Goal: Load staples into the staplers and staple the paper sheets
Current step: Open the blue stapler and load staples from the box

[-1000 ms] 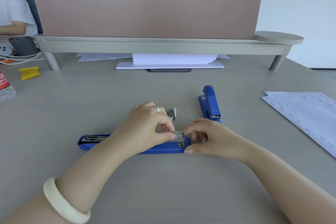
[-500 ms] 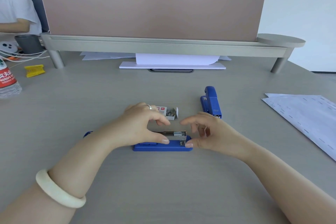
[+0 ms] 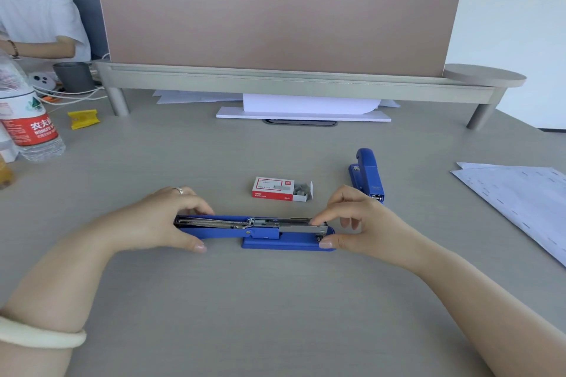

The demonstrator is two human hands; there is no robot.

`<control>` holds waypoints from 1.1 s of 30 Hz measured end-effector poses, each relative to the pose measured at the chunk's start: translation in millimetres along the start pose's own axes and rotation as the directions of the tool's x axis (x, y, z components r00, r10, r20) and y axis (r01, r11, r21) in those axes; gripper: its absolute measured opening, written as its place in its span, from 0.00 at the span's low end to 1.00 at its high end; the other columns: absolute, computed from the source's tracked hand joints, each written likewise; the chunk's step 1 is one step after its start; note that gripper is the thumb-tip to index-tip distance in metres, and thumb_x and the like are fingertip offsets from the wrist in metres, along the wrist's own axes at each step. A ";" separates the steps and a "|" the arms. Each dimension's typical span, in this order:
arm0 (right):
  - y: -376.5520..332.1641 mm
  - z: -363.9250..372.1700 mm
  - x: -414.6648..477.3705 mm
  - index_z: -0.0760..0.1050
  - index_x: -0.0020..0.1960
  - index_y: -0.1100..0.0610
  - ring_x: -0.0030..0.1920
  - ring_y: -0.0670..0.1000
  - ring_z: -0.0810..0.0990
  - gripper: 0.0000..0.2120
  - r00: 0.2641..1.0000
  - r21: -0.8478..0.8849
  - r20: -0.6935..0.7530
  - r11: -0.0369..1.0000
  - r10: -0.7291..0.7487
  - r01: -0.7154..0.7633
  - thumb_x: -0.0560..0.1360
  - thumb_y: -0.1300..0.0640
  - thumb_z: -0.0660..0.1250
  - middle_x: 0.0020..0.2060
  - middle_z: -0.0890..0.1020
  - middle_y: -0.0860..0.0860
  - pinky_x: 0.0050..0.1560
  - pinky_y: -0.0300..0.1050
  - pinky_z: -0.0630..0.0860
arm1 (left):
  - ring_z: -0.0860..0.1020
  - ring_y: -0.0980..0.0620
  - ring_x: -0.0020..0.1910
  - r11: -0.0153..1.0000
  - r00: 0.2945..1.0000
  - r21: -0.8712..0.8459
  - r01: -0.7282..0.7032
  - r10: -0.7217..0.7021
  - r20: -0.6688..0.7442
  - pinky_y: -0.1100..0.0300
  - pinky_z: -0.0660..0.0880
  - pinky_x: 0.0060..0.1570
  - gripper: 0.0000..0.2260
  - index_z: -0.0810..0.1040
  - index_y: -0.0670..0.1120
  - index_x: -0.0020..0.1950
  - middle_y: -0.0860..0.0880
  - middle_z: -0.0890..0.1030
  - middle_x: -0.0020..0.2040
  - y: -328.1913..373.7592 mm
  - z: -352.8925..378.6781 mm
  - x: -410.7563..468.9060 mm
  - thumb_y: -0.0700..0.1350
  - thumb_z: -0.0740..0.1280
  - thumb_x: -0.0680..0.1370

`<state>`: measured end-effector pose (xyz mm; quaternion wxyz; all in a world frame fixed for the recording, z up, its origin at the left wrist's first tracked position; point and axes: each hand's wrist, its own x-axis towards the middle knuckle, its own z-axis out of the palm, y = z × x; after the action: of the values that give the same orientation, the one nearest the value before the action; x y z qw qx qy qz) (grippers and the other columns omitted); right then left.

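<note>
One desk [image 3: 275,300], grey, wood-grained, taking up most of the view.

One screen [image 3: 275,21], dusty pink, upright along the far edge, seated on one long shelf [image 3: 275,82] with round legs and a round pad at its right end.

One seated person [image 3: 33,18] in a white top, beyond the far left corner, partly cut off.

Paper: one fan of printed sheets [image 3: 520,199] at the right edge, well apart from the hands; more white sheets [image 3: 306,107] under the shelf, number not clear.

One water bottle [image 3: 27,119] with a red label at the far left; one dark cup [image 3: 73,76] behind it with white cables beside; one yellow packet [image 3: 83,119] near the shelf leg.

Two blue staplers. The opened stapler [image 3: 257,232] lies flat across the near middle, lid swung out to the left, metal staple channel exposed on top. The second stapler [image 3: 366,174] is closed, to the right and further back, its near tip hidden behind the right hand.

One staple box [image 3: 277,189], red and white, between the two staplers, right end open with grey staples showing.

Two hands. The left hand [image 3: 159,220], ring on one finger, is wrapped around the lid end, fingers above and thumb on the near side. The right hand [image 3: 358,220] pinches the front end, thumb on the base, fingertips on the channel.

One pale bangle [image 3: 39,335] on the left wrist.
</note>
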<state>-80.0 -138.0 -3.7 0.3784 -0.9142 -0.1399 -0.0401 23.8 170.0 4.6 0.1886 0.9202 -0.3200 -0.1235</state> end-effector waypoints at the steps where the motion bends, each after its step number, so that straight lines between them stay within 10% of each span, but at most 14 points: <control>1: -0.2 -1.1 0.1 0.80 0.47 0.43 0.39 0.40 0.72 0.13 1.000 0.022 0.002 1.000 0.009 -0.009 0.67 0.58 0.75 0.43 0.72 0.45 0.42 0.27 0.69 | 0.71 0.60 0.52 1.000 1.000 -0.011 0.006 -0.006 -0.004 0.61 0.70 0.55 0.23 0.76 0.63 0.47 0.57 0.74 0.50 -2.2 -0.2 -0.9 0.66 0.67 0.54; 10: 16.2 -6.5 -0.9 0.76 0.43 0.40 0.36 0.35 0.72 0.13 0.982 -0.084 0.071 0.982 0.175 -0.169 0.64 0.52 0.77 0.39 0.73 0.42 0.41 0.26 0.68 | 0.77 0.60 0.36 0.975 0.994 -0.218 0.041 -0.061 -0.087 0.63 0.72 0.41 0.13 0.79 0.59 0.42 0.50 0.81 0.40 -9.8 -5.7 -2.9 0.44 0.77 0.65; 17: 22.3 -3.8 0.8 0.80 0.43 0.47 0.35 0.37 0.73 0.10 0.985 -0.014 0.046 0.986 0.167 -0.166 0.64 0.54 0.78 0.39 0.74 0.43 0.40 0.29 0.70 | 0.80 0.60 0.37 0.827 0.935 -0.522 -0.209 0.012 -0.355 0.71 0.77 0.40 0.15 0.77 0.51 0.42 0.58 0.83 0.38 33.1 -19.9 5.3 0.31 0.73 0.67; 33: 28.2 -4.9 3.9 0.77 0.40 0.45 0.33 0.35 0.73 0.11 0.983 0.023 0.051 0.984 0.174 -0.176 0.64 0.54 0.78 0.37 0.74 0.42 0.37 0.28 0.69 | 0.74 0.68 0.47 0.917 0.916 -0.211 -0.339 0.271 -0.295 0.79 0.67 0.48 0.14 0.79 0.52 0.55 0.63 0.76 0.47 100.0 42.3 42.8 0.41 0.72 0.71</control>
<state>-68.0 -159.6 -18.7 0.3896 -0.9183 -0.0687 0.0174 -12.5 59.1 4.7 0.3640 0.8342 -0.4142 -0.0113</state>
